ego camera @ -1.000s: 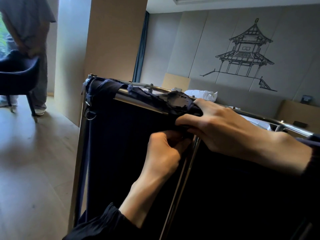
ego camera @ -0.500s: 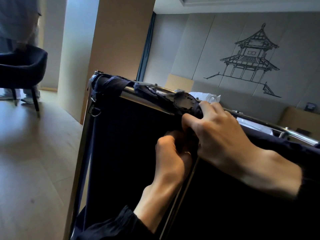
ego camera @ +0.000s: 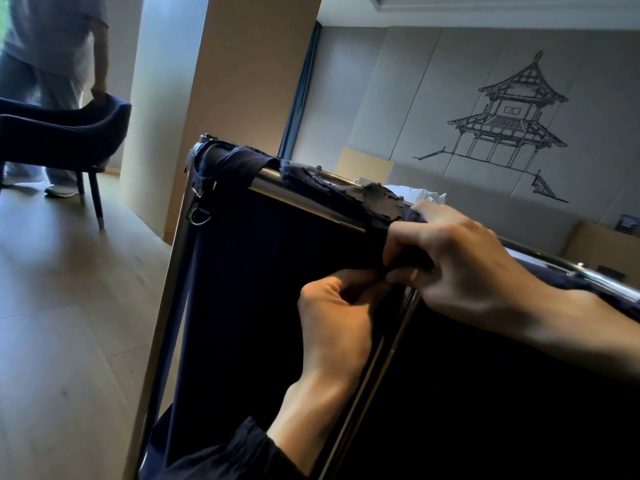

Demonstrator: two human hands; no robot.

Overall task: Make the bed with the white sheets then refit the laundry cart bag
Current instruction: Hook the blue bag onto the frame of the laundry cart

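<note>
The dark navy laundry cart bag (ego camera: 263, 292) hangs inside the chrome cart frame (ego camera: 304, 202). Worn fabric straps of the bag wrap over the top rail. My right hand (ego camera: 460, 268) lies over the rail and grips a dark strap of the bag, fingers curled round it. Just below, my left hand (ego camera: 336, 317) pinches the strap's lower end against the bag, next to the frame's upright bar. Beyond the cart, white sheets (ego camera: 422, 195) show on the bed.
A dark blue armchair (ego camera: 59, 136) stands at the far left on the wooden floor, with a person (ego camera: 52, 64) behind it holding its back. A beige pillar (ego camera: 221, 84) rises behind the cart. Wooden nightstands flank the bed under a pagoda wall drawing (ego camera: 509, 126).
Both hands stay at the same strap on the rail; my left hand has dropped slightly and its fingers now pinch under the right hand. The person at the left has moved closer behind the armchair.
</note>
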